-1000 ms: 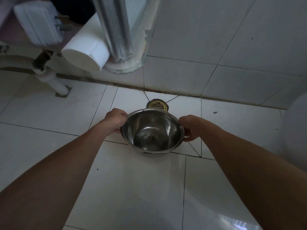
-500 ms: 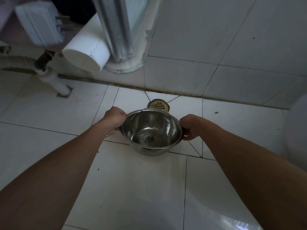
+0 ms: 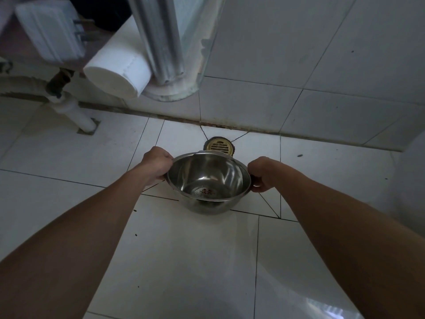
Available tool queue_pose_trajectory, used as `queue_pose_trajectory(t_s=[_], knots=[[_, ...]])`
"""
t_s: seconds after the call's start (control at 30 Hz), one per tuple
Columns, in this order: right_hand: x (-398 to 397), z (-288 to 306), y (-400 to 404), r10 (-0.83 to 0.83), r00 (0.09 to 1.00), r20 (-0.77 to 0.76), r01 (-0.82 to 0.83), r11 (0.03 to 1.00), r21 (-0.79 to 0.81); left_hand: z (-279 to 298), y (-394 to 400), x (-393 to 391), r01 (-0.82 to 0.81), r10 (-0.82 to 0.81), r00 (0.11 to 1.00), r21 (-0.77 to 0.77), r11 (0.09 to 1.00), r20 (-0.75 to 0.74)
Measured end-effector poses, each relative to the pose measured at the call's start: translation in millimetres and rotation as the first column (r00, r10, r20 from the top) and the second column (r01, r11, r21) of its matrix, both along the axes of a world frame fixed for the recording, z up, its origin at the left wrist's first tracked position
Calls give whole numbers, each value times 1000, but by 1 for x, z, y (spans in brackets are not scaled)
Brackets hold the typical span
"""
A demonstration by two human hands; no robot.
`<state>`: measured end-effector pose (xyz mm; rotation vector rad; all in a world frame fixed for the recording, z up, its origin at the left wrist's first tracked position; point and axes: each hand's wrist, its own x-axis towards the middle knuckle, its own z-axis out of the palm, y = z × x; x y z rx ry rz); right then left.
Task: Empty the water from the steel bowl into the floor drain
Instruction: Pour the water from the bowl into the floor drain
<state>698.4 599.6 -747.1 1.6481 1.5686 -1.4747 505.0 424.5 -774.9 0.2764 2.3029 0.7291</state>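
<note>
A shiny steel bowl [image 3: 208, 178] with two side handles hangs low over the white tiled floor, held level between both hands. My left hand [image 3: 157, 162] grips its left handle and my right hand [image 3: 262, 173] grips its right handle. Water in the bowl is hard to make out; a round mark shows at its bottom. The brass floor drain [image 3: 219, 145] lies just beyond the bowl's far rim, close to the wall.
A toilet paper roll [image 3: 117, 72] and a metal pole [image 3: 161, 38] stand at the back left, above a white pipe [image 3: 76, 113] that enters the floor. A tiled wall [image 3: 299, 65] rises behind the drain. A white rounded fixture [image 3: 411, 180] fills the right edge.
The bowl and both hands have drifted slightly left and toward me, and more of the drain grate shows beyond the rim. The bowl stays level.
</note>
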Motion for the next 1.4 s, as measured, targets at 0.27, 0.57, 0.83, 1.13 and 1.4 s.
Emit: queue_pose_trajectory(t_s=[0.27,0.57,0.83,1.13,1.4], knots=[[-2,0,2,-18,1000,-6,18,999,28,2,3,-2,-43,43,999,35,998,-4],[-1,-5,0,-64,998,-25,65,998,25,9,13,-11,-121,120,993,74,990,10],[2,-6,-3,-130,984,-122,127,991,-37,29,25,-19,-146,147,989,116,982,5],[2,-10,-2,-187,968,-165,182,982,-46,35,29,-23,-166,167,986,131,977,4],[0,-12,1,-218,962,-165,212,976,-51,38,31,-28,-229,224,973,152,961,51]])
